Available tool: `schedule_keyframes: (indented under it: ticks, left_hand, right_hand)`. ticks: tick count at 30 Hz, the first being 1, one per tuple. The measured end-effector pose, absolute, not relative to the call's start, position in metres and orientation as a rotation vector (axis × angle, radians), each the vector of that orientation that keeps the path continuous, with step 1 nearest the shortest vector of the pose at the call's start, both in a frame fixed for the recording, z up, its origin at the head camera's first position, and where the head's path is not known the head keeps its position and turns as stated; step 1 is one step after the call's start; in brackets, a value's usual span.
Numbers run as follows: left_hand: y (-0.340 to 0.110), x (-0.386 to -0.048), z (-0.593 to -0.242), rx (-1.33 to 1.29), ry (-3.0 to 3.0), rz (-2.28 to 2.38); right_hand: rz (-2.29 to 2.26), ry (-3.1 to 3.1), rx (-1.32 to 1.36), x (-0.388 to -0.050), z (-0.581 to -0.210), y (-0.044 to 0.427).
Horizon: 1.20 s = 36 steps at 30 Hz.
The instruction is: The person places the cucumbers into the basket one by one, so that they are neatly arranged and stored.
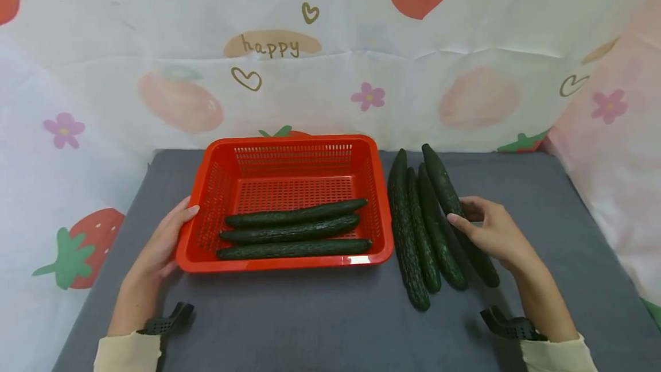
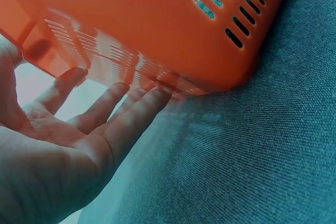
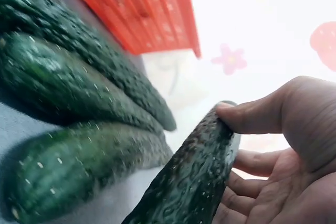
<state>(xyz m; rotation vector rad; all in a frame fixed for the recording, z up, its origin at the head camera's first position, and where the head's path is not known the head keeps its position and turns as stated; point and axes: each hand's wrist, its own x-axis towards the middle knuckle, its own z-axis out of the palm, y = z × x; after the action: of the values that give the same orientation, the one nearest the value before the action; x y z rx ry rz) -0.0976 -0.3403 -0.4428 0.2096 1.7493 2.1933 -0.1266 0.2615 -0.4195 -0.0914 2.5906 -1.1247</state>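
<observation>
A red plastic basket (image 1: 284, 266) with slotted walls stands on the table; three dark green cucumbers (image 1: 289, 231) lie lengthwise in its front half. My left hand (image 1: 164, 237) holds the basket's left side, thumb over the rim and fingers (image 2: 139, 111) extended against the outer wall. To the right of the basket, my right hand (image 1: 493, 228) pinches a cucumber (image 3: 194, 166) between thumb and fingers, tilted beside the others. Three more cucumbers (image 1: 405, 234) lie side by side between the basket and that hand.
A grey cloth (image 1: 310, 320) covers the table. Behind it hangs a white curtain (image 1: 330, 96) printed with fruit, flowers and hearts. Each wrist carries a black strap mount (image 1: 167, 321).
</observation>
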Motion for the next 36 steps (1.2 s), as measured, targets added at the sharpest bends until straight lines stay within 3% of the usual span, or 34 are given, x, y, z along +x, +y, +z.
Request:
schedule_keyframes:
  ticks: [13,36]
  left_hand:
    - [-0.333,-0.103,-0.443,0.175,1.772,2.172]
    - [-0.339,-0.097,-0.441,0.171,1.823,2.160]
  right_hand:
    - [-1.165,2.695,-0.228,-0.119,-0.398,0.235]
    - [-1.185,2.754,-0.481,-0.136,-0.368,0.190]
